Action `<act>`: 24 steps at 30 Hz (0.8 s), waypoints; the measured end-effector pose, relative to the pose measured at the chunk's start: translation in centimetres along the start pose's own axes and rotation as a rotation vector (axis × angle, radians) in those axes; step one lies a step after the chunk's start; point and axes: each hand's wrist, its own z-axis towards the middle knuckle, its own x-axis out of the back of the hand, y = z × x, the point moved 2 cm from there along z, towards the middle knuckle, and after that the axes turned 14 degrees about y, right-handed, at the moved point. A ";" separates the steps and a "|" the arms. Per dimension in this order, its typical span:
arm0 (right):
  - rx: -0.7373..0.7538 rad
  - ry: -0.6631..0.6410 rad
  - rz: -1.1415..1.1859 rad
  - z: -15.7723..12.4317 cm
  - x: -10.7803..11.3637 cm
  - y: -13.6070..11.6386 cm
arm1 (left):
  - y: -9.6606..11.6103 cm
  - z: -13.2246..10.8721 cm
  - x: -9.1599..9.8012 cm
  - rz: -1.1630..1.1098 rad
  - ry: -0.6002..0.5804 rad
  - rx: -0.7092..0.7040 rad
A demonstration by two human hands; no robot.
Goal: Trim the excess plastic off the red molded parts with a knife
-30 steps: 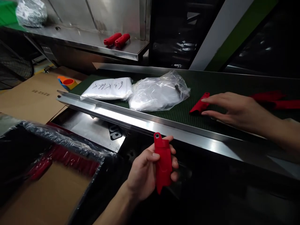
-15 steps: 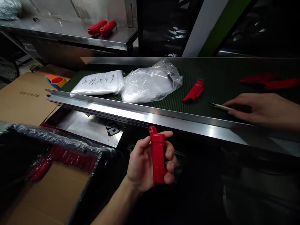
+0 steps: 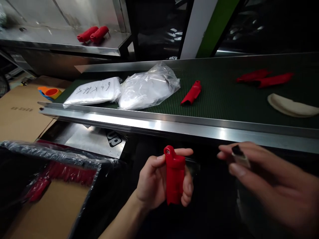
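Note:
My left hand (image 3: 152, 181) is closed around a red plastic part (image 3: 174, 177), held upright in front of the conveyor, with a holed lug at its top. The index finger sticks out behind it. To the right, my right hand (image 3: 269, 179) pinches a small pale-handled knife (image 3: 241, 156) between thumb and fingers; its dark end points toward the left hand. Motion blurs this hand, and the two hands are apart. Beyond them, another red part (image 3: 191, 93) lies on the green conveyor belt (image 3: 214, 109).
On the belt lie a white labelled pack (image 3: 92, 91), a clear plastic bag (image 3: 149, 88), more red parts (image 3: 274, 79) and a pale half-moon piece (image 3: 291, 105). A metal rail (image 3: 154, 123) edges it. At lower left stands a lined box (image 3: 96, 172) holding red parts. Two red parts (image 3: 98, 34) sit on a steel shelf.
My right hand has come off the belt area, down and toward the left hand, with the knife. The pale half-moon piece now shows on the belt. The red part in my left hand has turned slightly.

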 end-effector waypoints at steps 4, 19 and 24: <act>-0.293 -0.032 0.242 -3.5 -1.7 0.4 | -0.6 0.1 -0.7 0.074 0.102 -0.009; -0.791 -0.087 0.426 -7.6 -3.7 1.3 | -1.8 0.4 -1.5 0.195 0.469 -0.296; -1.063 -0.217 0.671 -8.3 -5.8 0.6 | -1.2 0.0 -1.3 0.256 0.552 -0.501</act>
